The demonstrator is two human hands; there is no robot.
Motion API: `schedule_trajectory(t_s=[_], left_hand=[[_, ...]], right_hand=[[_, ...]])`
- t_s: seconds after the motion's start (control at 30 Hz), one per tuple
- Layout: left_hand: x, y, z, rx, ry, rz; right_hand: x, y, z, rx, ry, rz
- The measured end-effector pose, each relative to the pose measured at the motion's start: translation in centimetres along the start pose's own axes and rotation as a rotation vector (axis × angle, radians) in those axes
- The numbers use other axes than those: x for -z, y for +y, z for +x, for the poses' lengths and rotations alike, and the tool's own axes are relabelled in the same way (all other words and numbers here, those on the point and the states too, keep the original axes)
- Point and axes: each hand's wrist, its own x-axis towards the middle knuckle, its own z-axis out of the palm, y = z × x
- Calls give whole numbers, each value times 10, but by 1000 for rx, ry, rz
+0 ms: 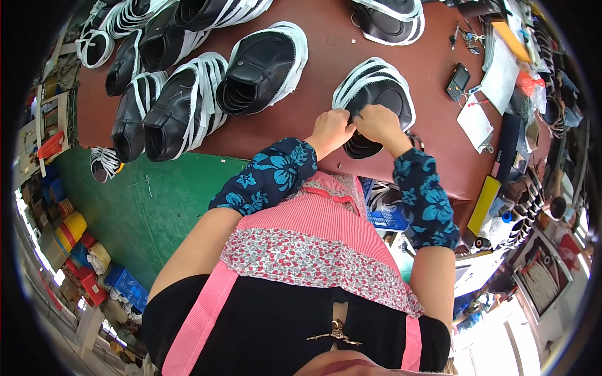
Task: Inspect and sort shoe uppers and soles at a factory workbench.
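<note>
A nested stack of black shoe uppers (382, 84) with white edging lies before me near the table's front edge. My left hand (332, 130) is closed at the left side of the stack, its fingertips pinched on the top upper. Right beside it, my right hand (380, 125) is curled over the same upper, thumb and fingers together. The two hands almost touch. Just what edge or part they pinch is hidden under the fingers. Below the hands, the dark openings of the stacked uppers show.
More stacks of black uppers (263, 66) cover the left of the reddish-brown table (301, 135); another stack (389, 22) lies at the far edge. On the right are a handheld device (458, 81), keys (470, 39) and papers (476, 125). A blue basket (389, 218) stands under the table.
</note>
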Motion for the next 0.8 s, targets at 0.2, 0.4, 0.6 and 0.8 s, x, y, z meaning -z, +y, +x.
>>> schedule_trajectory(t_s=[0.2, 0.4, 0.6, 0.8], left_hand=[[22, 13, 14, -4, -30, 106], [32, 7, 24, -110, 2, 181], [42, 19, 43, -30, -35, 271], [41, 41, 63, -162, 60, 450]], right_hand=[[36, 41, -23, -100, 259, 508], [-53, 16, -23, 256, 721, 177], [-38, 8, -56, 275, 782, 306], [2, 30, -48, 239, 836, 550]])
